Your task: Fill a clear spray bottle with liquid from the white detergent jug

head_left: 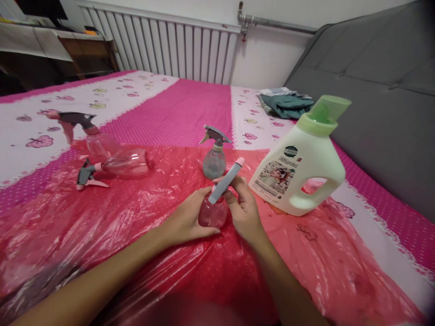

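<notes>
My left hand [190, 219] wraps round a small clear spray bottle [213, 216] standing on the red plastic sheet [102, 235]. My right hand [243, 206] grips the bottle's grey spray head [224, 181] with its pink tip pointing up and right. A second small spray bottle [214, 156] with a grey trigger stands just behind my hands. To the right a white detergent jug [299, 167] with a green cap leans tilted.
Two more spray bottles are at the left: one upright [90, 133], one lying on its side [117, 166]. The bed has a pink and white sheet [183, 108]. Folded clothes [285, 103] lie at the back, a grey headboard [380, 90] at right, a radiator [170, 43] behind.
</notes>
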`<action>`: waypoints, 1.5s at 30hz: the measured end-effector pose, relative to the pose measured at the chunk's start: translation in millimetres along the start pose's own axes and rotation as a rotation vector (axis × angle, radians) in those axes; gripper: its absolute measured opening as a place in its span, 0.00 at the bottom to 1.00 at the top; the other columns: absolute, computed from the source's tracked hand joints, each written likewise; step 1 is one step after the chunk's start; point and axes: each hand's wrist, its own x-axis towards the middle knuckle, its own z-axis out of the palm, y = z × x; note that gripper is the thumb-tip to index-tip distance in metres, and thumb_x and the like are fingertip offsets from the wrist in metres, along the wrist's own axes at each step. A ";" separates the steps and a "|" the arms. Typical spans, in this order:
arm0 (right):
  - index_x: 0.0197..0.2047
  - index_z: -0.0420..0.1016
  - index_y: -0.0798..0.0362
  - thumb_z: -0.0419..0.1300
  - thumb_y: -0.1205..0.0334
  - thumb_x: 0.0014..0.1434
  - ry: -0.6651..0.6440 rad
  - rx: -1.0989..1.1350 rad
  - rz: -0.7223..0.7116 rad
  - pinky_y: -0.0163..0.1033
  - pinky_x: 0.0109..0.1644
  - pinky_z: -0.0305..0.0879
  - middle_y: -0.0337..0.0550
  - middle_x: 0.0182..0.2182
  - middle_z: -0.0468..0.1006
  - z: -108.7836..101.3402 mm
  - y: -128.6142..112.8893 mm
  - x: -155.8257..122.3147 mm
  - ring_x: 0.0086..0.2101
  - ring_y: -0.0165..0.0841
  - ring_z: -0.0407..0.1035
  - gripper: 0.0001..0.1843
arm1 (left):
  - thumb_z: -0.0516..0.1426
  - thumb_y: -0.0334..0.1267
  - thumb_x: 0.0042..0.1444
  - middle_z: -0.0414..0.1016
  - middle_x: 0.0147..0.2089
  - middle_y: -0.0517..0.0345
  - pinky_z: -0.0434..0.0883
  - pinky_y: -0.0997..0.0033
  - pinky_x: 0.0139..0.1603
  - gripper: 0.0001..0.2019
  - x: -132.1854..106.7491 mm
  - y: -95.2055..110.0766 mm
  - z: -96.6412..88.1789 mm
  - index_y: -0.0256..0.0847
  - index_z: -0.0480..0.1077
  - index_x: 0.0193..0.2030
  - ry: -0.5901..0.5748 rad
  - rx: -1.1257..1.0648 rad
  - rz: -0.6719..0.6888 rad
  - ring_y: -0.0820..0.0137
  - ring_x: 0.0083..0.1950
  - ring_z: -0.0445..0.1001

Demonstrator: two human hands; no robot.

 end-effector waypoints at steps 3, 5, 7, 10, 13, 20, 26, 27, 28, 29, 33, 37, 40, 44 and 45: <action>0.48 0.82 0.49 0.57 0.33 0.69 -0.029 0.021 0.013 0.46 0.60 0.64 0.47 0.50 0.80 -0.2 4.0 0.8 0.51 0.39 0.70 0.28 | 0.73 0.48 0.55 0.67 0.75 0.42 0.64 0.36 0.76 0.48 -0.1 0.9 -0.3 0.49 0.55 0.77 -0.009 -0.017 0.008 0.41 0.75 0.67; 0.47 0.82 0.51 0.55 0.31 0.69 -0.056 0.044 0.019 0.45 0.58 0.65 0.48 0.48 0.81 0.2 7.5 2.0 0.49 0.38 0.71 0.31 | 0.73 0.47 0.55 0.67 0.75 0.41 0.65 0.37 0.76 0.48 -0.1 1.4 -0.5 0.48 0.55 0.77 -0.017 -0.032 0.006 0.41 0.75 0.67; 0.47 0.83 0.50 0.55 0.30 0.69 -0.063 0.049 0.014 0.45 0.57 0.66 0.48 0.48 0.81 0.5 8.7 2.6 0.49 0.38 0.71 0.32 | 0.73 0.47 0.55 0.67 0.74 0.41 0.65 0.37 0.76 0.48 0.0 1.5 -0.6 0.48 0.55 0.77 -0.017 -0.035 0.002 0.41 0.75 0.67; 0.49 0.83 0.49 0.58 0.34 0.69 -0.028 0.022 -0.006 0.45 0.59 0.64 0.46 0.51 0.80 0.2 5.2 1.6 0.52 0.38 0.69 0.27 | 0.73 0.47 0.56 0.66 0.75 0.42 0.64 0.36 0.76 0.47 0.1 1.2 -0.6 0.48 0.55 0.77 -0.011 -0.017 -0.006 0.41 0.75 0.66; 0.47 0.84 0.49 0.61 0.37 0.68 -0.006 -0.002 -0.030 0.44 0.60 0.62 0.46 0.50 0.80 -1.3 1.2 0.2 0.51 0.37 0.68 0.24 | 0.73 0.47 0.56 0.67 0.75 0.42 0.64 0.37 0.76 0.47 0.4 1.2 -0.7 0.48 0.56 0.77 -0.011 -0.009 -0.002 0.42 0.74 0.67; 0.47 0.83 0.51 0.58 0.30 0.66 -0.085 0.083 0.006 0.43 0.56 0.66 0.48 0.47 0.81 -1.5 8.7 3.5 0.49 0.37 0.72 0.31 | 0.74 0.46 0.55 0.67 0.75 0.43 0.63 0.37 0.77 0.49 0.8 -0.4 -0.3 0.49 0.55 0.78 -0.022 -0.021 0.009 0.42 0.75 0.67; 0.46 0.83 0.52 0.58 0.29 0.66 -0.084 0.136 0.037 0.42 0.55 0.67 0.48 0.45 0.81 0.3 13.9 4.6 0.47 0.36 0.73 0.33 | 0.74 0.47 0.55 0.66 0.75 0.42 0.64 0.35 0.76 0.50 0.8 -0.5 0.6 0.49 0.54 0.79 -0.015 -0.019 0.014 0.40 0.76 0.66; 0.46 0.83 0.52 0.59 0.29 0.66 -0.084 0.140 0.038 0.42 0.56 0.67 0.48 0.45 0.81 0.3 14.1 4.7 0.47 0.36 0.74 0.33 | 0.73 0.48 0.56 0.66 0.75 0.42 0.64 0.35 0.76 0.50 0.9 -0.1 0.6 0.49 0.53 0.79 -0.015 -0.020 0.017 0.40 0.76 0.66; 0.46 0.82 0.52 0.59 0.29 0.66 -0.083 0.143 0.039 0.42 0.56 0.67 0.48 0.45 0.81 0.2 14.1 4.8 0.48 0.37 0.74 0.33 | 0.73 0.48 0.56 0.66 0.75 0.42 0.64 0.35 0.76 0.49 1.0 0.2 0.5 0.49 0.53 0.79 -0.014 -0.020 0.021 0.40 0.76 0.66; 0.47 0.82 0.53 0.59 0.29 0.66 -0.082 0.145 0.040 0.42 0.57 0.68 0.49 0.45 0.81 0.1 14.1 4.9 0.48 0.37 0.74 0.32 | 0.73 0.48 0.56 0.66 0.75 0.42 0.64 0.35 0.76 0.49 1.0 0.4 0.4 0.49 0.53 0.79 -0.014 -0.018 0.024 0.41 0.76 0.66; 0.47 0.82 0.53 0.59 0.29 0.65 -0.080 0.152 0.044 0.43 0.58 0.69 0.50 0.45 0.81 0.0 13.7 4.8 0.48 0.38 0.74 0.33 | 0.73 0.48 0.56 0.66 0.75 0.42 0.65 0.35 0.75 0.49 0.2 -0.5 0.2 0.50 0.53 0.78 -0.012 0.005 0.032 0.41 0.75 0.67; 0.47 0.82 0.53 0.59 0.28 0.64 -0.072 0.171 0.053 0.43 0.57 0.71 0.50 0.45 0.81 0.4 13.3 4.6 0.47 0.38 0.74 0.34 | 0.73 0.48 0.57 0.65 0.76 0.41 0.65 0.35 0.75 0.49 -0.2 -0.2 0.3 0.50 0.53 0.78 -0.013 0.004 0.039 0.41 0.75 0.66; 0.48 0.82 0.53 0.59 0.28 0.65 -0.064 0.191 0.058 0.44 0.57 0.72 0.50 0.44 0.81 0.4 12.6 4.6 0.47 0.37 0.75 0.34 | 0.73 0.48 0.56 0.66 0.75 0.42 0.66 0.37 0.75 0.48 0.1 1.3 0.2 0.50 0.54 0.77 -0.014 -0.003 0.033 0.42 0.74 0.67; 0.48 0.82 0.53 0.59 0.28 0.65 -0.052 0.218 0.063 0.44 0.57 0.73 0.50 0.45 0.81 0.9 12.5 4.6 0.47 0.37 0.75 0.34 | 0.74 0.48 0.56 0.68 0.74 0.43 0.69 0.38 0.73 0.46 -0.4 1.3 0.4 0.50 0.56 0.76 -0.003 0.000 0.034 0.42 0.72 0.71; 0.48 0.82 0.53 0.59 0.28 0.65 -0.048 0.223 0.065 0.43 0.57 0.73 0.50 0.44 0.81 1.4 12.8 4.5 0.47 0.37 0.75 0.34 | 0.73 0.48 0.56 0.68 0.73 0.43 0.69 0.38 0.72 0.46 -0.6 1.0 0.5 0.50 0.56 0.76 -0.004 0.004 0.034 0.42 0.71 0.71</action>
